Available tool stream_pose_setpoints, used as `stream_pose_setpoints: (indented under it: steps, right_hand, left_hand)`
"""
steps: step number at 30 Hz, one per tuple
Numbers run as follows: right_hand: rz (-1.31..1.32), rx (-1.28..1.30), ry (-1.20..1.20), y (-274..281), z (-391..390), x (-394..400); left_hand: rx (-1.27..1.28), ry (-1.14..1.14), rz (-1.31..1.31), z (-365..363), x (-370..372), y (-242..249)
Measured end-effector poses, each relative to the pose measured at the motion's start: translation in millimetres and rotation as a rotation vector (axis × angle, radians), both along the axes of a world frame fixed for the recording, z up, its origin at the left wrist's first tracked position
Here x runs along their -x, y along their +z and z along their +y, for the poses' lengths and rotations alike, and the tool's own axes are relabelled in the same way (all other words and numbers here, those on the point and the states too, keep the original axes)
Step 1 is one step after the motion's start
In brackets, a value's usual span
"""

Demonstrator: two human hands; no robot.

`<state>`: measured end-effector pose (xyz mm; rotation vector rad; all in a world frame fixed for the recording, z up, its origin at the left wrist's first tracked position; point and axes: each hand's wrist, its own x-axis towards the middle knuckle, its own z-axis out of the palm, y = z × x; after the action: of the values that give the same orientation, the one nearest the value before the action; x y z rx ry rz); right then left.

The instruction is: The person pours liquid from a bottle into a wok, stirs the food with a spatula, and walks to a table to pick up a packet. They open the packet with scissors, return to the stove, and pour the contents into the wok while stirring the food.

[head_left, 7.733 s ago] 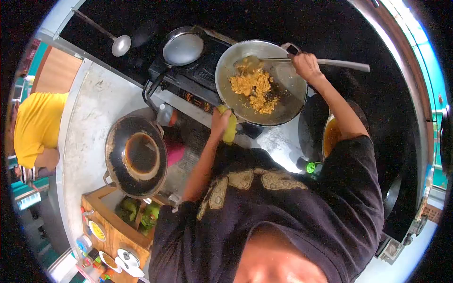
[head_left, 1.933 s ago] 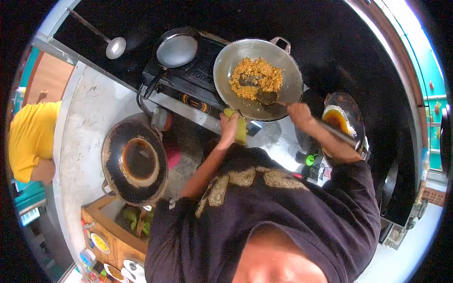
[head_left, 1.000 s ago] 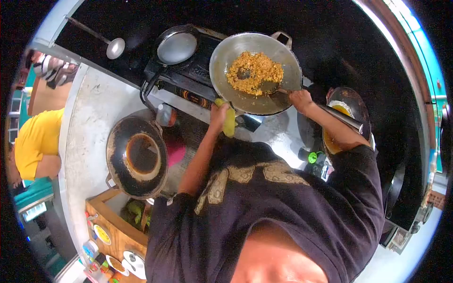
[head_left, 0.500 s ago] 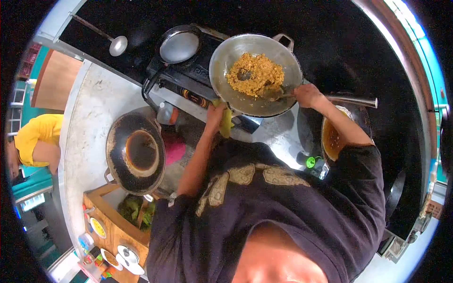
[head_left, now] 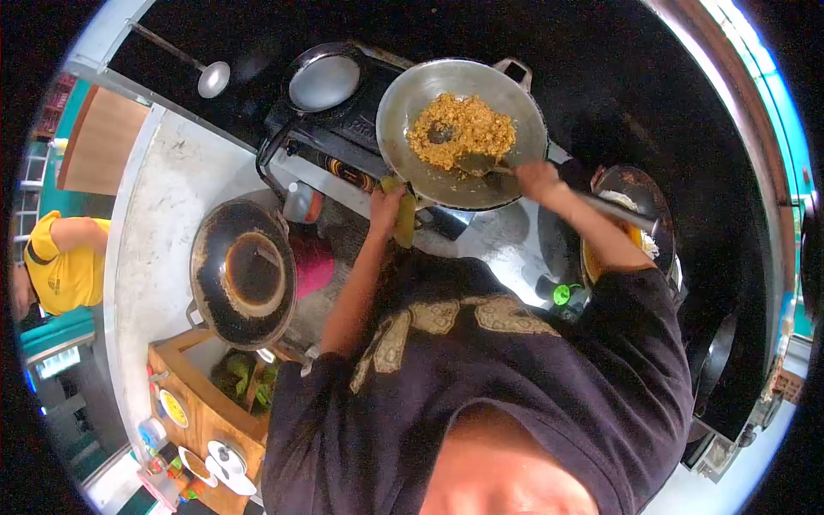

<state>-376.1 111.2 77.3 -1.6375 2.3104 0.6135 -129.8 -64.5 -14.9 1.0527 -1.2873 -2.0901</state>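
Note:
A wide metal wok stands at the stove, with a mound of orange-brown fried rice inside it. My left hand is closed on a yellow-green cloth at the wok's near left rim; the handle beneath is mostly hidden. Over the right rim, my right hand grips the long metal handle of a spatula. The spatula's blade rests in the near edge of the rice.
A small black frying pan sits behind the wok, and a ladle lies farther left. A dark wok with brown liquid is at left. Another pan stands at right. A person in yellow is beyond the counter.
My right hand and the spatula have moved left, with the blade shifting through the rice. The wok sits almost unchanged. The person in yellow has changed posture.

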Motion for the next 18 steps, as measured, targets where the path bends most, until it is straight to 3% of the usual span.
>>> stream_pose_setpoints:
  steps: [1, 4, 8, 11, 15, 18]
  right_hand:
    - [0.115, 0.077, 0.129, -20, 10, -6]
    - [0.141, 0.015, 0.013, -38, 9, 1]
    - [0.095, 0.048, 0.081, -28, -5, 19]
    - [0.180, -0.013, 0.206, -23, 9, -1]
    - [0.164, -0.142, -0.047, -33, -3, 14]
    - [0.076, -0.092, 0.099, 23, -17, 12]
  left_hand:
    - [0.042, 0.016, 0.031, 0, 0, -10]
    - [0.088, 0.118, -0.049, 4, 4, -9]
    - [0.025, 0.030, -0.052, 10, -2, 20]
    - [0.084, 0.126, -0.060, 6, 1, 3]
    - [0.136, 0.163, -0.039, 6, 0, -8]
    - [0.055, 0.085, -0.136, 0, -6, -25]
